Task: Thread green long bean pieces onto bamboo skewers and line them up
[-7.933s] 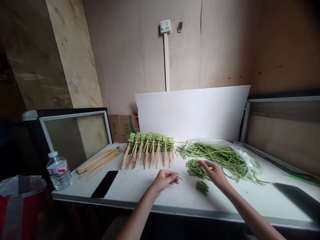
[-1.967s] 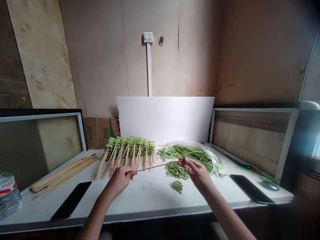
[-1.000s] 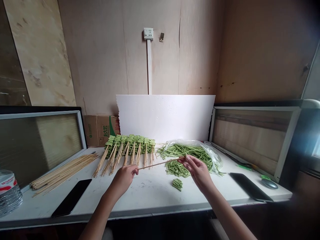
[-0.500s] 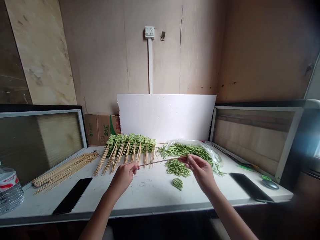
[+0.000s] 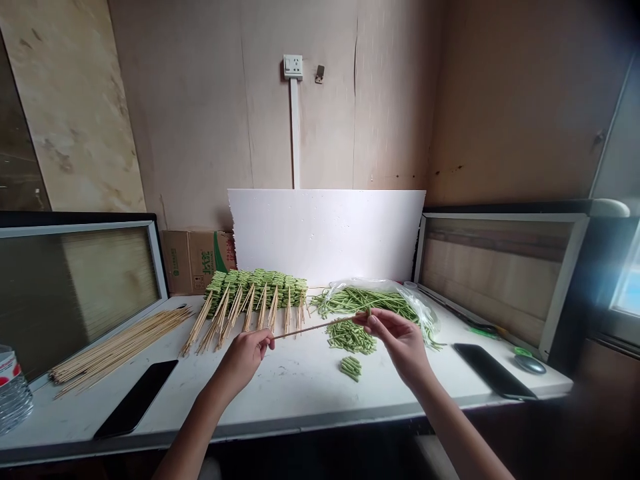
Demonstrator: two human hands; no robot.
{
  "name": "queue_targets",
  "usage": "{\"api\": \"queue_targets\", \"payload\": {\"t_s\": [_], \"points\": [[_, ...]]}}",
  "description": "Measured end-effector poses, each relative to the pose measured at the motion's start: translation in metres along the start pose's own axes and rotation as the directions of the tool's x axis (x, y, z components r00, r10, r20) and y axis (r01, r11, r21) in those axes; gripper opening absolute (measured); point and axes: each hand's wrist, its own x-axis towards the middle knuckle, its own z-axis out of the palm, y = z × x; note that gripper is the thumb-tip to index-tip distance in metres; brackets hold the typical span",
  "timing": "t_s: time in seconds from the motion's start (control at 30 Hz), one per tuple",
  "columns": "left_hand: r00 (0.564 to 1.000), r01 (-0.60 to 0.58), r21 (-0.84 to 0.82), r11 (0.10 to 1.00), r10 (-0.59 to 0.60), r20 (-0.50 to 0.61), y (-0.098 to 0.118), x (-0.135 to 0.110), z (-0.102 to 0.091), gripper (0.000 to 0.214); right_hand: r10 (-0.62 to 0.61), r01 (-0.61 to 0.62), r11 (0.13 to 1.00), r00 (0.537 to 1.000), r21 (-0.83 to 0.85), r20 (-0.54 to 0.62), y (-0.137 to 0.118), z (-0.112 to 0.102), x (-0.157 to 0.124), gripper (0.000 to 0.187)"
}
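Your left hand (image 5: 245, 357) is closed, thumb and fingers pinching one end of a thin skewer (image 5: 315, 327); your right hand (image 5: 400, 337) pinches near the other end, fingertips together around a bit of green bean (image 5: 369, 311), mostly hidden. Skewer's up off the white table (image 5: 290, 400), slanting slightly higher toward your right. Under and near your right hand: a heap of cut bean pieces (image 5: 351, 337), a small neat bundle (image 5: 351, 368) nearer you, long beans (image 5: 373, 301) in a clear bag behind. Loaded skewers (image 5: 257, 290) stacked back left, bare skewers (image 5: 123, 347) further left, black phone (image 5: 136, 400) in front of those.
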Motion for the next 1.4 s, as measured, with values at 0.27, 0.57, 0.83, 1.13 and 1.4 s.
{"api": "queue_targets", "payload": {"t_s": [0.27,0.57,0.83,1.13,1.4], "points": [[0.987,0.057,-0.131,0.99,-0.036,0.156,0.007,-0.004,-0.003,0.027,0.048,-0.047,0.999,0.995,-0.004,0.093,-0.005,-0.004,0.0,0.031],[0.999,0.04,-0.234,0.971,-0.042,-0.002,0.007,0.001,0.011,0.033,0.104,-0.093,0.981,0.993,0.167,-0.053,0.011,-0.004,0.007,0.029],[0.985,-0.003,-0.123,0.992,-0.018,-0.169,0.002,0.001,0.009,0.027,0.048,-0.046,0.997,0.998,0.067,-0.029,0.011,-0.004,0.003,0.026],[0.997,0.006,-0.104,0.995,0.002,0.08,-0.001,-0.001,0.008,0.031,-0.031,0.035,0.998,0.998,-0.06,0.059,0.003,0.0,-0.001,0.026],[0.989,0.038,-0.149,0.988,-0.058,-0.133,-0.007,0.003,0.017,0.025,-0.034,0.035,0.998,0.999,-0.06,0.014,0.005,0.002,-0.002,0.025]]}}
